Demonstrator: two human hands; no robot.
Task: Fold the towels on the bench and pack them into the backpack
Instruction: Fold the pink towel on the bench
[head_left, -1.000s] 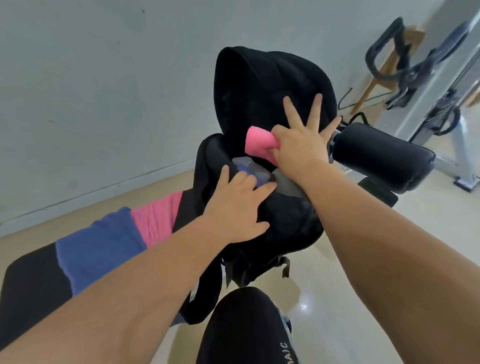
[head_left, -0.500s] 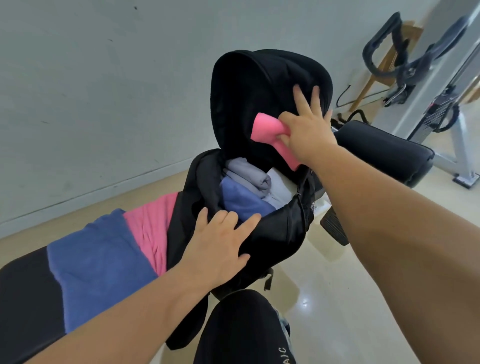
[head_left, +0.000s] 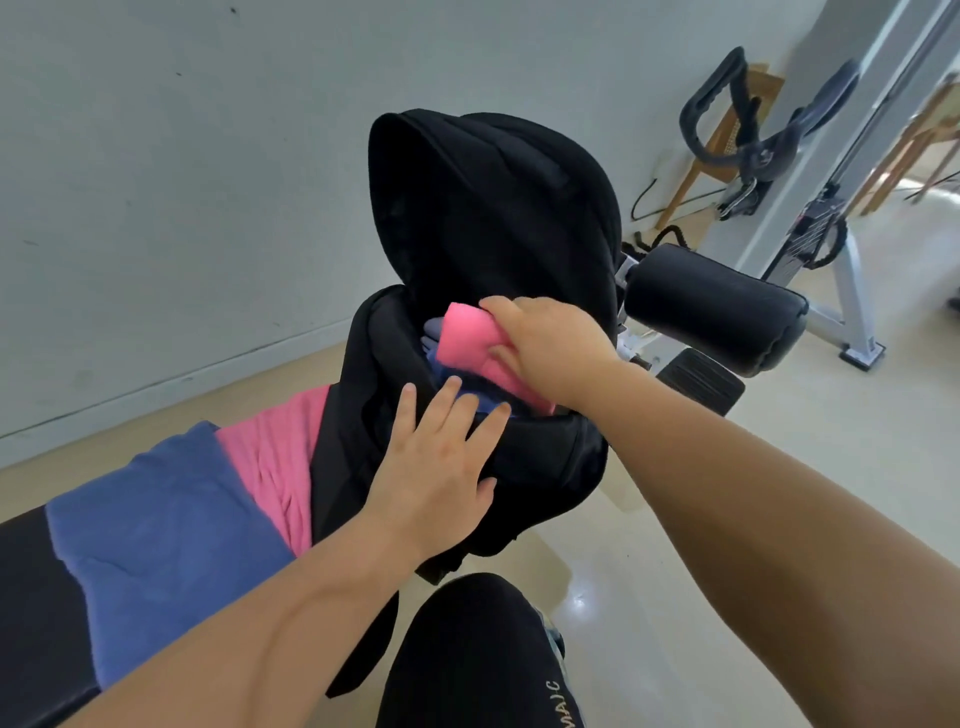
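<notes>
A black backpack (head_left: 493, 208) stands open on the black bench (head_left: 31, 597), its flap raised. My right hand (head_left: 545, 343) grips a folded pink towel (head_left: 467, 343) at the mouth of the bag, partly inside, on top of grey and blue folded towels (head_left: 467, 402). My left hand (head_left: 441, 467) rests flat with spread fingers on the backpack's front wall, fingertips touching the blue towel inside. On the bench to the left lie an unfolded pink towel (head_left: 275, 457) and a blue towel (head_left: 156, 551).
A grey wall (head_left: 182, 182) runs behind the bench. A black padded roller (head_left: 711, 306) of the bench sticks out to the right. A white exercise machine frame (head_left: 852, 291) and a wooden stool (head_left: 727, 114) stand at the back right. My black-trousered knee (head_left: 467, 649) is below.
My right hand has lowered the folded pink towel from in front of the flap into the bag's mouth. My left hand has slid up the front wall to the opening.
</notes>
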